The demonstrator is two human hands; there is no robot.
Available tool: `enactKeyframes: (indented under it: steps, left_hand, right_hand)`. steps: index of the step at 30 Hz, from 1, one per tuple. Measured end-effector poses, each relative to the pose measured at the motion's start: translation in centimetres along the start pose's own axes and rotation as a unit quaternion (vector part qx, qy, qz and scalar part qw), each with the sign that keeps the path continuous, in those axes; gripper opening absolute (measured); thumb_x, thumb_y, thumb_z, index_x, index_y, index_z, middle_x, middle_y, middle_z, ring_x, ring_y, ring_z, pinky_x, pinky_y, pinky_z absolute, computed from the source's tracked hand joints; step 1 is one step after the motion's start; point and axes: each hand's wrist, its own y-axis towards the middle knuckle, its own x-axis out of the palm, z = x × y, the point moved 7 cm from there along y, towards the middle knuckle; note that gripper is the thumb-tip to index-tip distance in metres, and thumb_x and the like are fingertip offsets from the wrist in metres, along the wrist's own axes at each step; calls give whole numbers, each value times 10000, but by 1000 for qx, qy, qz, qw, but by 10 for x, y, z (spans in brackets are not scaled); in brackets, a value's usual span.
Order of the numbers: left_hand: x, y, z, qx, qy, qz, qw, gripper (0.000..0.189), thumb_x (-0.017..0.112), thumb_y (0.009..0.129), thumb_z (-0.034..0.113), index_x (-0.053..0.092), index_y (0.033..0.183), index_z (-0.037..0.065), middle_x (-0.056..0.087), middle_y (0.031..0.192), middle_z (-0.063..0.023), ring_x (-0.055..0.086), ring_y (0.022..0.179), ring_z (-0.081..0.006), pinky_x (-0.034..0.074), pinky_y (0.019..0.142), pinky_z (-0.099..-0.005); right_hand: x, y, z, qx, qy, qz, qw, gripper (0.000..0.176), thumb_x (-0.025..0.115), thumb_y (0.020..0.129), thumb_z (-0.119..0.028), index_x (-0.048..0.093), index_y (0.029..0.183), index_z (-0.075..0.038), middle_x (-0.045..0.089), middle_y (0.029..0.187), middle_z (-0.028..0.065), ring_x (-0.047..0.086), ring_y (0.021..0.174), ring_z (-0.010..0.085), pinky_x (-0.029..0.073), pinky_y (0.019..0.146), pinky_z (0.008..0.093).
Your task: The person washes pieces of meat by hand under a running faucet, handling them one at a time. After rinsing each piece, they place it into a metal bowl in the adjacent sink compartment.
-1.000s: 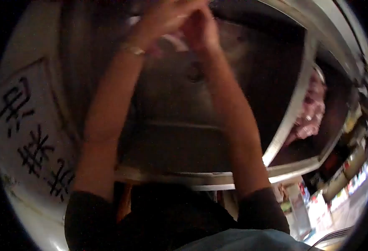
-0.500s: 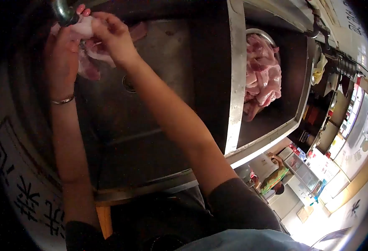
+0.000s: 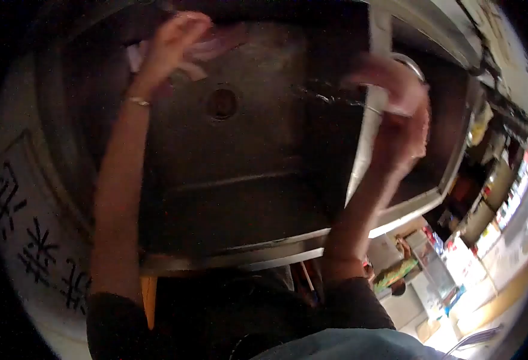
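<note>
My left hand [image 3: 171, 48] is raised over the left sink basin near the faucet end, its fingers loosely spread and somewhat blurred. Strips of raw meat [image 3: 219, 47] lie in the basin just beside and beneath it. Across the metal divider [image 3: 379, 30], my right hand [image 3: 405, 138] is over the right basin, smeared by motion. A pale pink piece of raw meat [image 3: 396, 90] appears to be in its grip, reaching over the divider. The meat pile in the right basin is mostly hidden behind this hand.
A round drain [image 3: 222, 104] sits in the left basin floor [image 3: 234, 156]. Water drops [image 3: 330, 98] streak toward the divider. The sink's front rim [image 3: 246, 255] runs near my body. Farther off at the right, a person in a green top [image 3: 396, 273] stands near a counter.
My right hand has left the pale meat at the faucet and swung right over the divider to the other basin. The left hand stays near the faucet end. The view has shifted slightly.
</note>
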Motion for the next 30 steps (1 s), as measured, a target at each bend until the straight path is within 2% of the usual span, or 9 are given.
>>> enactKeyframes:
  steps: [4,6,7,13,14,23,24,25,30]
  left_hand:
    - [-31,-30,-123,-53,164,-55,983,357,590,757,186,501,1090,95,539,1061,-74,532,986,-240,427,804,-369]
    - [-17,-58,-124,74,673,-52,735,423,582,706,137,473,1114,111,523,1054,-82,497,999,-251,391,818,-380]
    - [-14,-64,-126,68,678,-48,730,423,582,706,137,473,1114,111,523,1054,-82,497,999,-251,391,818,-380]
    - [-6,-49,-112,74,693,66,714,355,515,730,122,468,1081,134,502,1066,-77,458,1023,-261,371,817,-409]
    - [-8,-43,-114,72,693,70,713,355,515,730,122,468,1081,134,502,1066,-77,458,1023,-261,371,817,-409]
    - [-27,-21,-43,140,427,134,883,337,438,846,246,478,1140,87,537,1000,-66,512,903,-197,375,800,-290]
    - [-32,-24,-26,39,164,165,972,334,423,860,278,491,1121,80,540,986,-42,505,891,-160,373,784,-260]
    - [-30,-27,-24,-65,-115,181,975,342,408,874,311,504,1101,74,544,972,-18,497,880,-123,372,767,-230]
    - [-26,-22,2,10,-198,76,977,466,455,850,438,481,1147,80,528,1066,-26,485,1003,-140,405,823,-305]
  right_hand:
    - [-135,-15,0,-33,-12,193,981,362,440,879,-219,417,1143,27,531,1039,193,558,888,263,484,755,372]
    - [-215,-20,40,42,50,199,978,340,446,875,-188,416,1148,13,532,1031,185,559,882,258,497,731,374]
    - [-234,-25,62,110,106,206,966,324,452,872,-157,416,1154,-1,533,1023,177,560,875,253,510,707,375]
    - [-140,-47,22,33,-10,290,956,338,481,850,-112,434,1171,-18,534,1032,121,551,893,234,496,720,328]
    - [-104,-43,11,-55,-222,199,953,307,494,832,-130,485,1113,-7,514,1101,117,509,1002,204,442,804,318]
    - [126,2,132,46,-67,-136,987,293,577,815,-127,514,1073,-5,575,971,65,527,883,127,430,784,264]
    - [153,4,134,25,-45,-184,982,334,589,810,-148,493,1094,0,572,981,66,528,889,133,429,795,273]
    - [174,6,140,44,-8,-204,978,363,594,807,-165,475,1108,-1,570,988,73,530,884,135,435,780,275]
    - [240,30,121,-42,-50,-273,960,365,601,800,-204,482,1081,-3,580,961,89,534,863,127,448,727,283]
